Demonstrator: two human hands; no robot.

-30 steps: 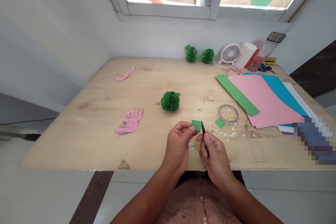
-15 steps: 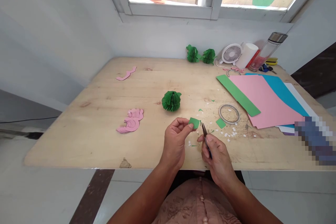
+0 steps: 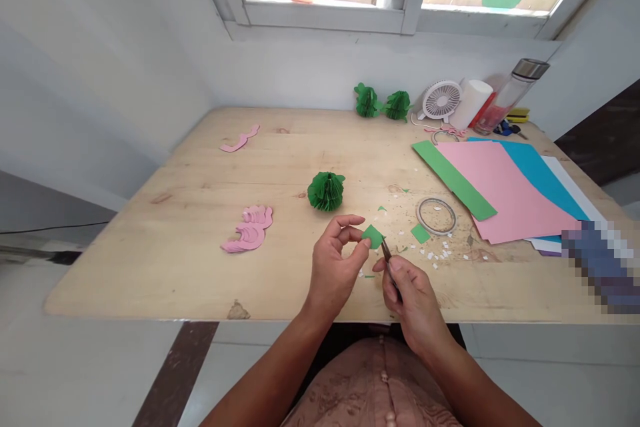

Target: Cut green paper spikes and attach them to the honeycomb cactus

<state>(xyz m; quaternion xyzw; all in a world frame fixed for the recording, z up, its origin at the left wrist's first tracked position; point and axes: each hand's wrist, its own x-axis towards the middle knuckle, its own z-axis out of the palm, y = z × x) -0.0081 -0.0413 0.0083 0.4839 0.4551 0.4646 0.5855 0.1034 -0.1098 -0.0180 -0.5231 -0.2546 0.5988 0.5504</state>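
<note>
My left hand (image 3: 340, 263) pinches a small piece of green paper (image 3: 373, 236) between thumb and fingers, just above the table. Scissors (image 3: 387, 255) are gripped in my right hand (image 3: 411, 292), their tips touching the right edge of that paper; the handles are mostly hidden by my fingers. Another green paper square (image 3: 421, 233) lies to the right, beside a ring of tape (image 3: 437, 216). Beyond my left hand sits a dark green folded-paper ball (image 3: 326, 191). White and green scraps (image 3: 440, 255) are scattered near my right hand.
Pink scalloped paper pieces (image 3: 253, 230) lie at the left, with a pink strip (image 3: 241, 139) farther back. Coloured sheets (image 3: 505, 193) cover the right side. Two green paper shapes (image 3: 367, 101), a small fan (image 3: 441, 101) and a bottle (image 3: 513, 97) stand along the wall.
The green paper has turned in my left hand, whose fingers have spread somewhat. The scissors' tips have come up to the paper's edge, and their blades look closer together.
</note>
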